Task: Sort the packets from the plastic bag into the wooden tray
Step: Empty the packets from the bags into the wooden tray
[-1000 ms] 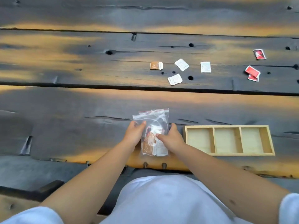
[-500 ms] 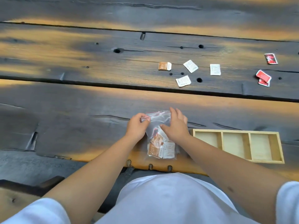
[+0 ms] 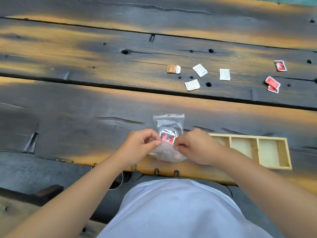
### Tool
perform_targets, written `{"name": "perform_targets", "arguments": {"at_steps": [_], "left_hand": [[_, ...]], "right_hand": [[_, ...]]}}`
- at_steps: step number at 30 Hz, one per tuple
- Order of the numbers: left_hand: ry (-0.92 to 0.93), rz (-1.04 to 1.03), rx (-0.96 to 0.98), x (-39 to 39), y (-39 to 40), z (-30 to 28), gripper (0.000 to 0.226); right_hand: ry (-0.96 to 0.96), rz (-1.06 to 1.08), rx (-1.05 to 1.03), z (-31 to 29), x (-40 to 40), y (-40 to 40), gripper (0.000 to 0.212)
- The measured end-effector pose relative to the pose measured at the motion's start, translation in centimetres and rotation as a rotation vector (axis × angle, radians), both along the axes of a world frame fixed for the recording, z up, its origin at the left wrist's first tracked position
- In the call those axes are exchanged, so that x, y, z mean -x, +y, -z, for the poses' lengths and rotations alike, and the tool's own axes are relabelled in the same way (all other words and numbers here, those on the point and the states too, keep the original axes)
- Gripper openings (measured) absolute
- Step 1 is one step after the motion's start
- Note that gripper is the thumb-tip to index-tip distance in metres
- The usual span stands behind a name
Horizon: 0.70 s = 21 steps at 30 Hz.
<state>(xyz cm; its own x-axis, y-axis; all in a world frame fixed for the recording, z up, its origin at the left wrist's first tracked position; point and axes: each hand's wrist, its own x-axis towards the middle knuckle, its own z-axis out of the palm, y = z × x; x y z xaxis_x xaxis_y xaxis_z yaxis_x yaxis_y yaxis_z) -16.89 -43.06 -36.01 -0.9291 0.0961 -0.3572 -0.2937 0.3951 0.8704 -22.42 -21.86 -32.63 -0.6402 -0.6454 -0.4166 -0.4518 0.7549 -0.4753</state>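
Observation:
A clear zip plastic bag with a red seal strip lies near the table's front edge, its mouth pulled wide. Inside it a red packet shows on top of other packets. My left hand pinches the near lip of the bag on the left. My right hand pinches the same lip on the right. The wooden tray, with three compartments that look bare, lies just right of my right hand; its left compartment is partly hidden by that hand.
Loose packets lie on the far plank: a brown one, three white ones, and red ones at the far right. A deep gap between planks runs across the table behind the bag.
The bag went from held upright to lying on the table. Both hands shifted from its sides to its near lip and pulled the mouth wide, exposing a red packet.

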Motion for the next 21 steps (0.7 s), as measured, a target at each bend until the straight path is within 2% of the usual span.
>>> {"name": "perform_targets", "arguments": {"at_steps": [2, 5, 7, 10, 12, 16, 21], "left_hand": [[0.06, -0.084, 0.005, -1.4, 0.5, -0.9, 0.012], [0.131, -0.305, 0.065, -2.6, 2.1, -1.5, 0.025], [0.048, -0.424, 0.09, -3.1, 3.4, -1.5, 0.018], [-0.222, -0.319, -0.008, -3.4, 5.0, -0.5, 0.011], [-0.309, -0.267, -0.037, -3.6, 5.5, -0.1, 0.015], [-0.286, -0.328, -0.042, -3.6, 5.9, -0.4, 0.014], [-0.253, -0.329, -0.017, -3.6, 5.6, -1.1, 0.012]], "right_hand": [[-0.065, 0.137, 0.074, -0.3, -2.0, 0.1, 0.017], [-0.14, 0.456, 0.24, 0.2, -4.4, -0.3, 0.016], [-0.185, 0.62, 0.302, 1.4, -5.2, -0.7, 0.019], [-0.331, 0.791, 0.351, 3.3, -5.9, -1.1, 0.022], [-0.412, 0.847, 0.39, 3.9, -6.3, -1.3, 0.026], [-0.379, 0.835, 0.416, 3.5, -6.7, -1.9, 0.017], [-0.399, 0.841, 0.407, 3.6, -6.8, -1.9, 0.021]]}}
